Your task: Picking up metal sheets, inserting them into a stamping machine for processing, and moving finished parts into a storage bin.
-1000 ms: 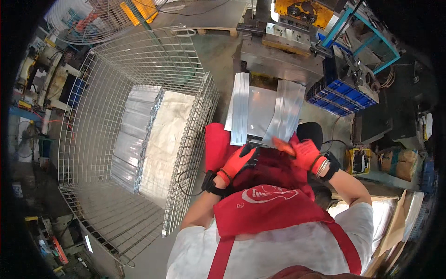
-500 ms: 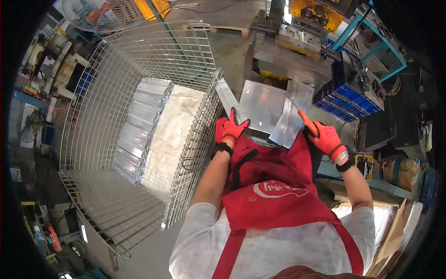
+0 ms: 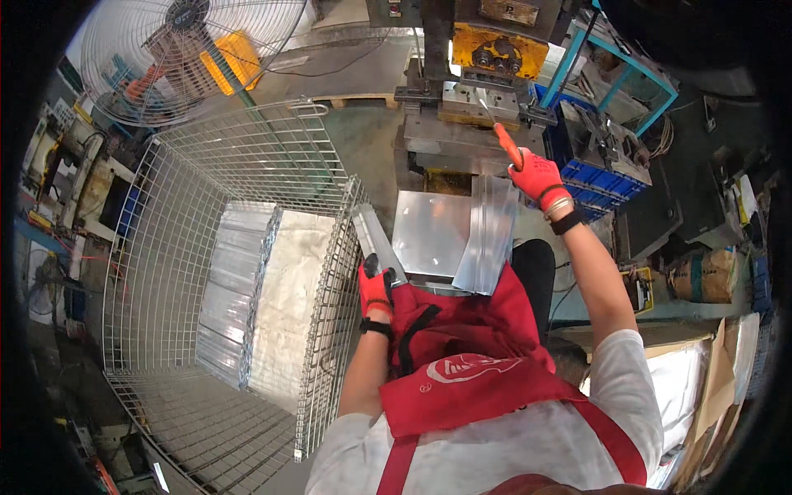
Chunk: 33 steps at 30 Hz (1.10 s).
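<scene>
My right hand (image 3: 535, 175), in a red glove, is closed round the orange handle (image 3: 507, 144) of a thin metal tool (image 3: 485, 106). Its tip reaches up in front of the press die (image 3: 478, 103). My left hand (image 3: 376, 287), gloved in red with dark fingertips, is at the near end of a narrow metal strip (image 3: 375, 235). Its thumb and a finger stand apart against the strip's edge; the other fingers are hidden. Beside the strip lie a flat shiny metal sheet (image 3: 429, 235) and a folded metal piece (image 3: 492, 231), just beyond my red apron (image 3: 470, 313).
A wire mesh basket (image 3: 318, 330) on the left holds metal panels (image 3: 235, 280) and a cream cloth-like sheet (image 3: 289, 305). The press (image 3: 499, 54) stands ahead. To its right is a blue crate (image 3: 590, 177) with metal parts. A fan (image 3: 186, 58) stands far left.
My right hand has lifted the orange-handled tool away from the folded piece, forward toward the press. My left hand has drawn back along the strip toward its near end. The view has shifted.
</scene>
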### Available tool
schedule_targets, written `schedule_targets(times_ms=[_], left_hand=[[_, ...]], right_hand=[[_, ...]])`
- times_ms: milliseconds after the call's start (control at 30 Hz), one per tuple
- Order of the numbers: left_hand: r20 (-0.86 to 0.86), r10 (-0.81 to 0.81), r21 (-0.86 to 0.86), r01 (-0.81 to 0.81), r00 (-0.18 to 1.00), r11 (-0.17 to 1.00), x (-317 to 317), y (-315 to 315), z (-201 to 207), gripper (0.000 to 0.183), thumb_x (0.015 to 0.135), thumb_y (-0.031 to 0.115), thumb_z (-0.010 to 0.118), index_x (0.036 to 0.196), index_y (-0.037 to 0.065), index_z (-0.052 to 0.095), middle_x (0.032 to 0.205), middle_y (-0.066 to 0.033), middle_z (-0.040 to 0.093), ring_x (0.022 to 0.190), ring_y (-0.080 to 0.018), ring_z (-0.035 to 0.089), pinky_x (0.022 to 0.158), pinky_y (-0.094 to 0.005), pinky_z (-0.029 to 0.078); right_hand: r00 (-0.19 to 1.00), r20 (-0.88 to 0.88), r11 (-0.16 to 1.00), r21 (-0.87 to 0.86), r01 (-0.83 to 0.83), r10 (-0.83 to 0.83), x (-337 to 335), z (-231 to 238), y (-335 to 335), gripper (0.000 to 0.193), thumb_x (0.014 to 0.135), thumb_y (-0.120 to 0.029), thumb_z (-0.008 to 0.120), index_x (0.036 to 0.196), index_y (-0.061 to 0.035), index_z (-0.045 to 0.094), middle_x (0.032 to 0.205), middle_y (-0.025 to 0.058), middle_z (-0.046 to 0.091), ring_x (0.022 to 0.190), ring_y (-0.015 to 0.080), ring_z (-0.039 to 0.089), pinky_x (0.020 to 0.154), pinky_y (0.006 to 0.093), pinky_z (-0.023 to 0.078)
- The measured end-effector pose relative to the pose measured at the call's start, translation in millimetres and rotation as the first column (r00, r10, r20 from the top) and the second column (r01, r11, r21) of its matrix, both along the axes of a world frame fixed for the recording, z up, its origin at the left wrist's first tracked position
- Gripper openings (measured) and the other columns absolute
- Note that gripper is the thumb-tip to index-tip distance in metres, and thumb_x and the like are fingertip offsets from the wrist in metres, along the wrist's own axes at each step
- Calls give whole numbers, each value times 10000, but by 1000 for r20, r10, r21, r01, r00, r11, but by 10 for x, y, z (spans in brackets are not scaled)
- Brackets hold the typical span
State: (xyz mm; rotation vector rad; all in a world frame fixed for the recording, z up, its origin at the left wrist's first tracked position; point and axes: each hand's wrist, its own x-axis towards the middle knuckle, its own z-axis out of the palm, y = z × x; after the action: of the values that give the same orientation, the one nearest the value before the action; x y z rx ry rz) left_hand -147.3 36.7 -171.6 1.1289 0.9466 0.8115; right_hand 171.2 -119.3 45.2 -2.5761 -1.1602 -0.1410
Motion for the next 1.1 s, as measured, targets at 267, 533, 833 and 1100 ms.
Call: schedule_targets(times_ms=[267,533,833,1100], left_hand=[[2,-151,158,149,988,976,-496,-544,758,423,689,-13,522,1109,-9,465,1099,-102,501,1048,-194,450,918,-297,336],[62,-319,21,318,946,948,-185,-646,948,456,706,-29,520,1150,-7,422,1177,-111,445,1124,-201,392,967,-310,282],[-264,-493,105,533,829,840,148,-493,699,582,657,-50,607,1196,43,409,1150,-78,460,1003,-160,454,768,-241,422],[-341,-557,-11,589,757,808,87,-477,439,672,667,12,641,1254,13,314,1268,-132,373,1200,-228,324,991,-340,269]], right_hand=[[996,-29,996,-28,84,-85,223,-74,-72,376,725,-351,536,979,-77,495,853,166,596,820,324,568,691,396,442],[937,-303,926,273,261,-174,914,-310,-911,583,682,-395,626,1145,-77,471,955,173,585,919,322,542,772,372,416],[877,-408,802,417,428,-256,3209,-888,-2137,435,698,-234,669,1053,-20,536,927,114,605,859,203,563,752,308,419],[812,-520,803,346,485,-266,4202,-1608,-1792,437,666,-297,665,999,-29,574,935,107,610,867,186,563,734,317,431]])
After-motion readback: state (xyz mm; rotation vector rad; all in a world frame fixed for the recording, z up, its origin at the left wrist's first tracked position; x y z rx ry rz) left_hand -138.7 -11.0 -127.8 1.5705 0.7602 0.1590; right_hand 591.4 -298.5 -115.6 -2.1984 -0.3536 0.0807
